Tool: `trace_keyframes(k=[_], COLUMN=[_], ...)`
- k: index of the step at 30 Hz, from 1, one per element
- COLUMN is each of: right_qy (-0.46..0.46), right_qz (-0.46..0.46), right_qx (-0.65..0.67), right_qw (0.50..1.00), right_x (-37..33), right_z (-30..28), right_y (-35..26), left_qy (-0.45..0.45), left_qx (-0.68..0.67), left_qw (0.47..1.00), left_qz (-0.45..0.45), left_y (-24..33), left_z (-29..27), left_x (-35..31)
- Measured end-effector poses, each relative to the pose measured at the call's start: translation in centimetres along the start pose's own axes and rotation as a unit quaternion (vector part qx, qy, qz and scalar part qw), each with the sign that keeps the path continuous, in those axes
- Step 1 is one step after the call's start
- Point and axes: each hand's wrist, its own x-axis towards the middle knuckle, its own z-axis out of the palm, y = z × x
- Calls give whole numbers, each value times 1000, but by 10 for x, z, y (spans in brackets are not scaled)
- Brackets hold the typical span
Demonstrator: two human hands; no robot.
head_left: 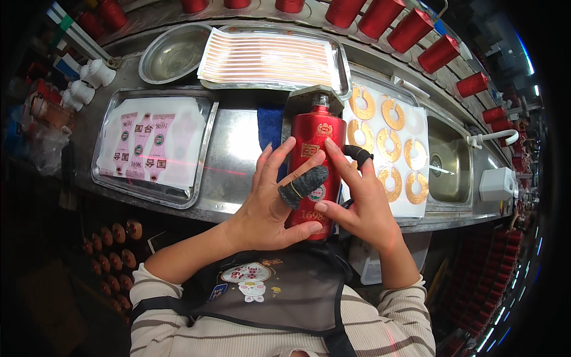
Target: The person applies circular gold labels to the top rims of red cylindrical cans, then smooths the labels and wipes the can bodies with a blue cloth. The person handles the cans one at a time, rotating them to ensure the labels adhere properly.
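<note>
A red bottle with a clear-topped neck and gold markings lies before me, its neck in a metal rest. From the left, my left hand lies on it with fingers spread and its thumb near the base. One finger wears a dark fabric cover with a thin yellow band. On the other side my right hand touches the bottle's front with a stretched finger and the thumb; a black cover wraps another finger. Neither hand closes round the bottle. A small gold-and-red label sits between the fingertips.
Left stands a metal tray with pink-and-white printed labels. Behind are a metal bowl and a tray with a gold-striped sheet. Gold ring stickers on a sheet and a sink lie right. Red bottles line a conveyor.
</note>
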Motion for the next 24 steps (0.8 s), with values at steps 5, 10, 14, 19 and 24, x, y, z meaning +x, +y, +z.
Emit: trace_keyframes(k=[5,10,14,19,24], right_qy=[-2,-9,-28,-51,4], right_qz=[-1,23,31,14,-20], right_qx=[-1,9,1,21,32], right_qw=[1000,1000,999,998,999], right_x=[-1,-1,-10,-16,-17], right_z=[2,2,-2,1,7], right_y=[3,3,0,1,4], left_qy=[5,9,26,8,6], left_qx=[-6,-24,-48,-50,-56], left_qw=[1000,1000,998,999,998], left_qz=[-14,-16,-11,-5,4], left_y=[-2,-3,-8,-9,-10], left_z=[0,-1,-1,-4,-6], left_x=[0,1,-5,-5,-4])
